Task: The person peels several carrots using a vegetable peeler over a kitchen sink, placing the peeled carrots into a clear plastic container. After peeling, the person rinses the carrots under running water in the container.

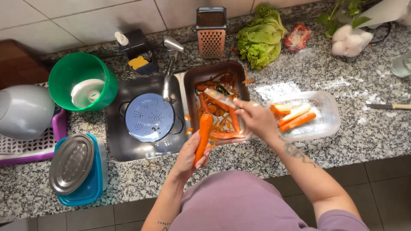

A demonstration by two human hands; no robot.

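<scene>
Nearest the lens, at the bottom centre of the frame, is the person's mauve shirt (239, 201), with both forearms reaching up from it. The left hand (190, 156), just below centre, is closed around the lower end of an orange carrot (204, 130), which stands nearly upright with its tip over the metal tray (195, 75). The right hand (256, 119), right of centre, is closed on a peeler (219, 98) whose pale handle slants up to the left, above the tray and just right of the carrot's top. The tray holds orange peelings and sits on the speckled granite desk (364, 132), beside the sink (117, 145). In the sink stands a pale blue colander (147, 117) under the tap (171, 64). Right of the hands, a clear plastic tub (329, 124) holds peeled carrot pieces. Further right lies a knife (387, 106). Along the top of the frame stand a box grater (211, 32) and a head of lettuce (261, 38). At the upper left is a green bowl (64, 77); at the lower left, a blue container with a metal lid (70, 164).
</scene>
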